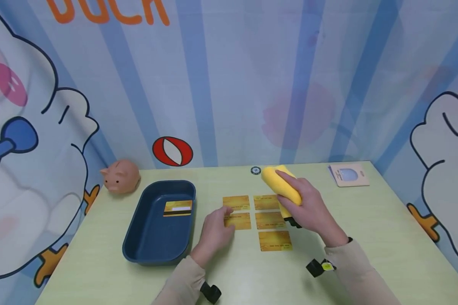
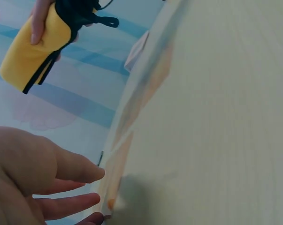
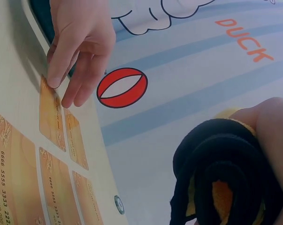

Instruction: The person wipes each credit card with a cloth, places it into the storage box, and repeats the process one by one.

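My right hand (image 1: 311,207) grips a rolled yellow cloth (image 1: 279,183) with black edging, held tilted above the right-hand cards. In the right wrist view the black end of the roll (image 3: 221,145) faces the camera, and the left wrist view shows a small dark loop at that end. My left hand (image 1: 214,233) is at the left column of gold cards, its loosely bent fingers right at the lower-left card (image 1: 239,221). Above that lies the upper-left card (image 1: 238,203). The right column has an upper card (image 1: 264,202), a middle card (image 1: 269,220) and a bottom card (image 1: 275,241).
A dark blue tray (image 1: 149,241) left of my left hand holds one gold card (image 1: 178,208), striped side up. Behind it sits a pink piggy bank (image 1: 121,176). A small round disc (image 1: 255,170) and a pale booklet (image 1: 349,174) lie along the back edge, before the printed curtain.
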Tool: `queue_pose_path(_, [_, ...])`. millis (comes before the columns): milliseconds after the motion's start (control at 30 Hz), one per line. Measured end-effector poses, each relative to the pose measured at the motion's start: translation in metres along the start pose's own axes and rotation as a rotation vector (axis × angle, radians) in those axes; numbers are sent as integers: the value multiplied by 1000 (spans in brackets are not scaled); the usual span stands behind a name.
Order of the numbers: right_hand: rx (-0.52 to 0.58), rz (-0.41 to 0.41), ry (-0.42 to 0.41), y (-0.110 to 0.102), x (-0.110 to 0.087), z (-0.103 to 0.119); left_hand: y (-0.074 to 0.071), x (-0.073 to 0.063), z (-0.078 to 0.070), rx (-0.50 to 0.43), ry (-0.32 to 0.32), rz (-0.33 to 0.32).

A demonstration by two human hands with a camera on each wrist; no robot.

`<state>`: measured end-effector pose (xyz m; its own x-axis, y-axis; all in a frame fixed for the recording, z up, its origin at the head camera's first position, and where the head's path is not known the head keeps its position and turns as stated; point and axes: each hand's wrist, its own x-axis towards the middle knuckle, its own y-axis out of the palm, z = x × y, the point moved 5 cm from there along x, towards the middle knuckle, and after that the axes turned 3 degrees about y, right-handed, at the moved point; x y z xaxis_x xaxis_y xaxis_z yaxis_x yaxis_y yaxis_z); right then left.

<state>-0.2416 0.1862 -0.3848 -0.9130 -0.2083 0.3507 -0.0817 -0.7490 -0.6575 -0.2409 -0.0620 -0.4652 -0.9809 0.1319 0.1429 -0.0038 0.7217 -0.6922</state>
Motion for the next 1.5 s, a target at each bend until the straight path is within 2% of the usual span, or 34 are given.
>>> queue_pose_path(100, [-2,1,-3,1,0,-1,3,0,3,54,20,-17])
queue_pose_path(233, [9,1,-4,3,0,-2,4,0,6,81,23,-27])
queue_pose_path(400, [12,12,6,4,0,-3,3,0,10,86,17,-29])
queue_pose_path(833, [2,21,30,5,-1,-3,1,-1,10,93,80,-61])
queue_pose_path(1200, [1,22,19,6,-1,-3,2,1,15,65,69,-53])
queue_pose_path(1500, [3,31,25,8,-1,-5,1,1,15,88,67,-35])
